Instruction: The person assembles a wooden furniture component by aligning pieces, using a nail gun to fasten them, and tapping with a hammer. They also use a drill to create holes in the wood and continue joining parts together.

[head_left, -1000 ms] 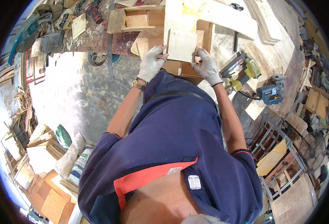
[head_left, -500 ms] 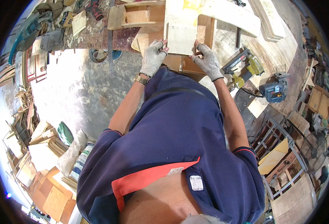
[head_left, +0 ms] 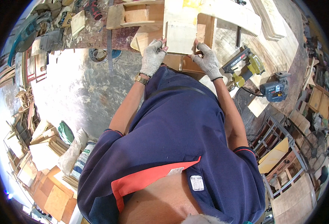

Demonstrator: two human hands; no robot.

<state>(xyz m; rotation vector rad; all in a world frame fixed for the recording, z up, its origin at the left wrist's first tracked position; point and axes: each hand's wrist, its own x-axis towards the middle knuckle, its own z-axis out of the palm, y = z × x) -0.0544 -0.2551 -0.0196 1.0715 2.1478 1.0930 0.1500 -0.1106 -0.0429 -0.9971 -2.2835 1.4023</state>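
Plywood, pale and thin, filled the frame's upper middle as a worker in a navy shirt steadied a flat panel on a cluttered desk. The left hand, in a fingerless knit glove, pinched the panel's lower left corner, fingers curled over the edge. The right hand, gloved alike, gripped the lower right corner, thumb pressed to the face. The panel stood against an open wooden box frame, its lower edge resting on stacked brown boards just below.

Judged by its look, the sheet was light and stiff but liable to flex in the middle, with raw edges that could splinter; the gloves helped there. Two low corner holds, as shown, seemed the sound way to carry or square it, since a one-handed grip near the centre would let it twist. Its dusty face probably offered decent friction.

Right of the panel lay a yellow-green nail gun, and farther right a blue power tool. Left of the panel a steel ruler lay along the desk's edge. Well below and left of the panel, offcut boards were heaped on the floor.
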